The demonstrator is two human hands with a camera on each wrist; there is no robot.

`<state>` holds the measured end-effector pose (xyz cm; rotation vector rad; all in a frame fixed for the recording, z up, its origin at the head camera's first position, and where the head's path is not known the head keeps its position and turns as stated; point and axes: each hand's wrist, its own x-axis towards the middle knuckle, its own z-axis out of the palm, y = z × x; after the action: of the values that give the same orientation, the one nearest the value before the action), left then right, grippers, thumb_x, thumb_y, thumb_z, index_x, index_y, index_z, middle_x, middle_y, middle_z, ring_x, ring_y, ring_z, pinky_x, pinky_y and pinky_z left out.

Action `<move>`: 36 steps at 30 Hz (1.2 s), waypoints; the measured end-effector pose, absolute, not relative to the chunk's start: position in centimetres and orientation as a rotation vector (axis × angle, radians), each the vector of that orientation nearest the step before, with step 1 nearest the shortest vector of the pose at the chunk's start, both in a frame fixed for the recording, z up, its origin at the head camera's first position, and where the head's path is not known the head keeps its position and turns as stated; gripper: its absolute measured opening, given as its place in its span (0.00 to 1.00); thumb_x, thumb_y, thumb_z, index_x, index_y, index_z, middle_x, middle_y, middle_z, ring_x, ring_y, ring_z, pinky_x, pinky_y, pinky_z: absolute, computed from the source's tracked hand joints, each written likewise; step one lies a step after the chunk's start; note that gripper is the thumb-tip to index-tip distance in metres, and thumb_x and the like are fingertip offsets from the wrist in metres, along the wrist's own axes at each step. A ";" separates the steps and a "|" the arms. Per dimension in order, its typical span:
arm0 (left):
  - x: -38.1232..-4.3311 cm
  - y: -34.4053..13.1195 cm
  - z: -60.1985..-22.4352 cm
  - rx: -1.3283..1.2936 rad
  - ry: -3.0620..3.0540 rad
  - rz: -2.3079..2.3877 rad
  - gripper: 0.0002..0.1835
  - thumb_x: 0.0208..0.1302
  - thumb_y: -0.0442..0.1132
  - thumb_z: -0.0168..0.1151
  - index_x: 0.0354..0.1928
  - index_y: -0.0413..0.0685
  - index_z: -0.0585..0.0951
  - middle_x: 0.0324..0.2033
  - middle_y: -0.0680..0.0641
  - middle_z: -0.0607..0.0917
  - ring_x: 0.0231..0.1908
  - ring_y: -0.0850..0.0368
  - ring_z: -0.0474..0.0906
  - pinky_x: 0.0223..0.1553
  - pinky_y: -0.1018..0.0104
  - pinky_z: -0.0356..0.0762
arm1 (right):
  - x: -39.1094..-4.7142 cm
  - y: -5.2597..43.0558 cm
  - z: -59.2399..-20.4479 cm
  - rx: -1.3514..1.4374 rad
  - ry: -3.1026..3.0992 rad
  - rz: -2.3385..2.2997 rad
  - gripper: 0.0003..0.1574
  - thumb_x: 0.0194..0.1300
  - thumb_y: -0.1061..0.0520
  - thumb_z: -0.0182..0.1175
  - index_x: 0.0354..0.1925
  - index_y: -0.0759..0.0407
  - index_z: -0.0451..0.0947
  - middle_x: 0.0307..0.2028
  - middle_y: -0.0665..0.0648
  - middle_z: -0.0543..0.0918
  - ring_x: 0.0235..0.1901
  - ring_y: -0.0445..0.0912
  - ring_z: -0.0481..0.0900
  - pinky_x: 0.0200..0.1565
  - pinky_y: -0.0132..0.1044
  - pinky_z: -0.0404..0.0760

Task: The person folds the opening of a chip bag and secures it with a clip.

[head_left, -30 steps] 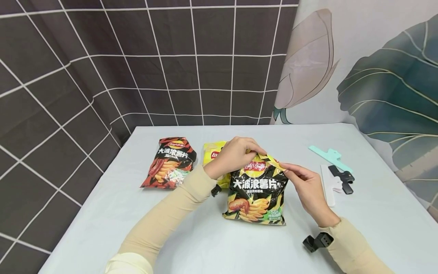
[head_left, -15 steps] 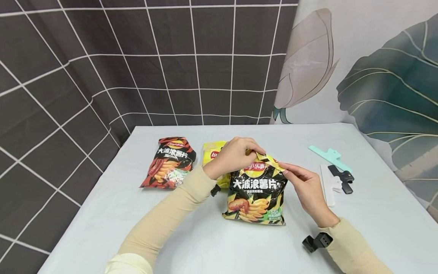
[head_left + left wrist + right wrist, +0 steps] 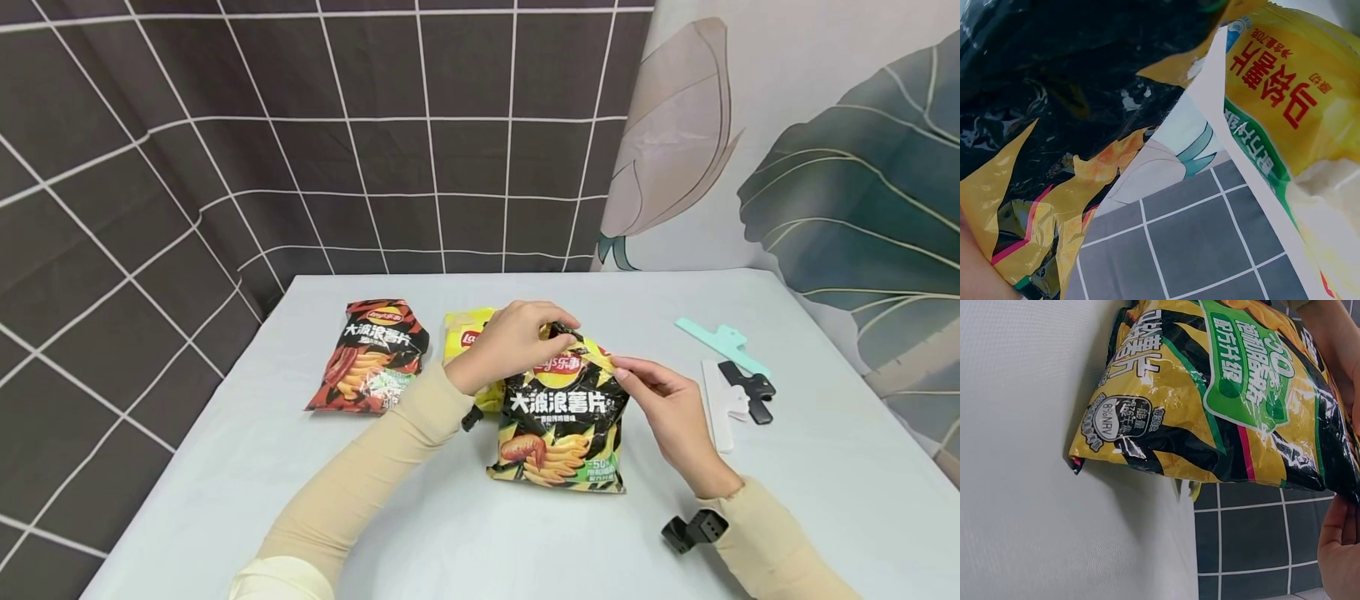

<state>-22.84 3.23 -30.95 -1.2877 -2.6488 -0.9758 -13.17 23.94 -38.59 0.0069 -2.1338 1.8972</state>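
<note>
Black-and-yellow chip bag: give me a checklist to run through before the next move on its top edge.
1. Left hand grips the top of the black-and-yellow foil chip bag: ok.
2. Right hand pinches the bag's top right corner: ok.
3. Bag stands upright on the pale blue table: ok.
4. Top edge folded flat: cannot tell, the fingers cover it.
5. A clip within reach: ok; the white plastic clip, black plastic clip and mint-green plastic clip lie to the right, none in hand.
6. Red-and-black foil chip bag and yellow foil chip bag clear of the work: ok for the red; the yellow lies right behind the left hand.
</note>
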 end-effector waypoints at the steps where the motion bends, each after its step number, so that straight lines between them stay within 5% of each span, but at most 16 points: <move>1: -22.8 3.2 -30.9 -1.285 -2.651 -0.965 0.13 0.66 0.43 0.60 0.50 0.50 0.84 0.48 0.52 0.86 0.50 0.61 0.80 0.50 0.68 0.76 | -13.2 23.9 -38.6 -0.002 -2.142 1.877 0.18 0.66 0.57 0.61 0.51 0.65 0.80 0.43 0.37 0.84 0.46 0.34 0.80 0.48 0.22 0.77; 13: -22.8 3.3 -30.9 -1.309 -2.623 -0.963 0.11 0.66 0.40 0.61 0.48 0.49 0.85 0.46 0.52 0.86 0.49 0.60 0.81 0.50 0.66 0.76 | -13.0 25.1 -38.2 0.073 -2.234 1.763 0.14 0.66 0.60 0.60 0.49 0.64 0.82 0.43 0.37 0.84 0.44 0.32 0.80 0.46 0.22 0.78; 17: -22.8 3.2 -31.0 -1.305 -2.615 -0.972 0.12 0.67 0.40 0.60 0.49 0.48 0.85 0.47 0.51 0.86 0.45 0.61 0.81 0.45 0.69 0.76 | -13.1 26.3 -37.8 0.105 -2.303 1.617 0.13 0.67 0.60 0.59 0.49 0.60 0.82 0.46 0.44 0.85 0.44 0.31 0.80 0.46 0.22 0.78; 24: -22.7 2.8 -31.4 -1.278 -2.597 -1.003 0.11 0.67 0.40 0.60 0.48 0.50 0.85 0.45 0.53 0.86 0.22 0.63 0.71 0.28 0.72 0.68 | -13.2 28.0 -37.7 0.121 -2.467 1.264 0.15 0.69 0.56 0.57 0.51 0.59 0.81 0.48 0.53 0.85 0.41 0.23 0.77 0.40 0.18 0.76; 32: -22.7 2.8 -31.7 -1.255 -2.593 -1.021 0.11 0.67 0.39 0.60 0.48 0.51 0.85 0.46 0.53 0.86 0.25 0.65 0.72 0.31 0.72 0.69 | -13.3 30.5 -38.2 0.122 -2.549 0.954 0.16 0.67 0.61 0.57 0.52 0.64 0.80 0.47 0.66 0.84 0.39 0.12 0.65 0.41 0.10 0.68; 36: -22.7 2.9 -31.9 -1.239 -2.598 -1.036 0.11 0.67 0.39 0.60 0.48 0.51 0.86 0.46 0.53 0.86 0.21 0.63 0.69 0.29 0.71 0.68 | -13.4 32.3 -38.1 0.080 -2.614 0.873 0.17 0.67 0.61 0.57 0.53 0.65 0.79 0.47 0.68 0.83 0.39 0.26 0.76 0.39 0.11 0.69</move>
<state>-22.68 2.88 -31.89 -1.2394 -2.5982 -1.0358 -13.40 32.32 -38.08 0.0802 -2.6135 0.8731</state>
